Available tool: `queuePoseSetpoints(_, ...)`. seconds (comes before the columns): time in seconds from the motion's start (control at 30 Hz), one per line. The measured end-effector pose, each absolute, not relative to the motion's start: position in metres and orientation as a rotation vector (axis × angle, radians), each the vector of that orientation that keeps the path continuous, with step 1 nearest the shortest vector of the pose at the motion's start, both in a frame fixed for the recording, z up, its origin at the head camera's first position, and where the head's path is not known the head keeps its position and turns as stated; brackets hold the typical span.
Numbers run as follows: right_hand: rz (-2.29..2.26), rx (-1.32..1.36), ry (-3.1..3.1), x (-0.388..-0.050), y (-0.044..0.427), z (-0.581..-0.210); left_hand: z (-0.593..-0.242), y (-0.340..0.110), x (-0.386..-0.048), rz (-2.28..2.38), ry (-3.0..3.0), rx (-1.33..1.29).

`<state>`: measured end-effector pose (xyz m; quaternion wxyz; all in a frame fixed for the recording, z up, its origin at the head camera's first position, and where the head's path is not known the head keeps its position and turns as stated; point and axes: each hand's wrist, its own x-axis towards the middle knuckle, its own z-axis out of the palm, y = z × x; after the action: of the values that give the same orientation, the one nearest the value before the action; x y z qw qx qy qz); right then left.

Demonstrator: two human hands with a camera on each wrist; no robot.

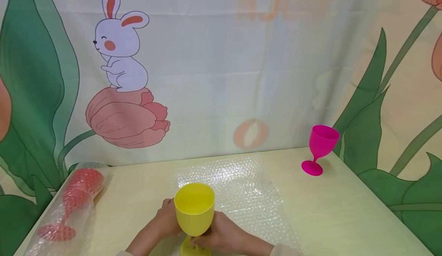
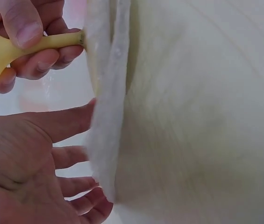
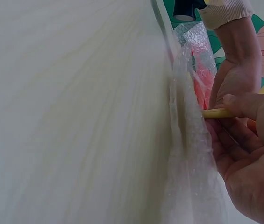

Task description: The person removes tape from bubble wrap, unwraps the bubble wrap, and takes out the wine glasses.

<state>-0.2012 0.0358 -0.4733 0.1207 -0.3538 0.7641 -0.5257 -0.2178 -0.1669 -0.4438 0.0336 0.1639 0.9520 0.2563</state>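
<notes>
A yellow plastic goblet (image 1: pixel 195 222) stands upright over the near part of a bubble wrap sheet (image 1: pixel 253 198). My right hand (image 1: pixel 226 235) holds it by the stem, with thumb and fingers round the stem (image 2: pixel 52 42) in the left wrist view. On the goblet's other side is my left hand (image 1: pixel 168 219), partly hidden by the cup. Its fingers (image 2: pixel 71 156) look extended and touch the bubble wrap in the left wrist view. The goblet's foot (image 1: pixel 195 248) is low over the sheet, cut off by the head view's lower edge.
At the left edge of the pale table (image 1: pixel 138 179) lies a red goblet (image 1: pixel 77 196) wrapped in bubble wrap (image 1: pixel 91 217). A magenta goblet (image 1: pixel 322 142) stands upright at the back right. Behind the table hangs a printed cloth (image 1: pixel 200 75) with a rabbit and flowers.
</notes>
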Motion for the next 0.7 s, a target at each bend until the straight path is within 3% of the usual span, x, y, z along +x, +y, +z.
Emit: queuePoseSetpoints(0.7, -1.611, -0.979, 2.451, -0.215, 0.093, -0.461, -0.448, -0.155, -0.224, 0.567, 2.928, 0.490)
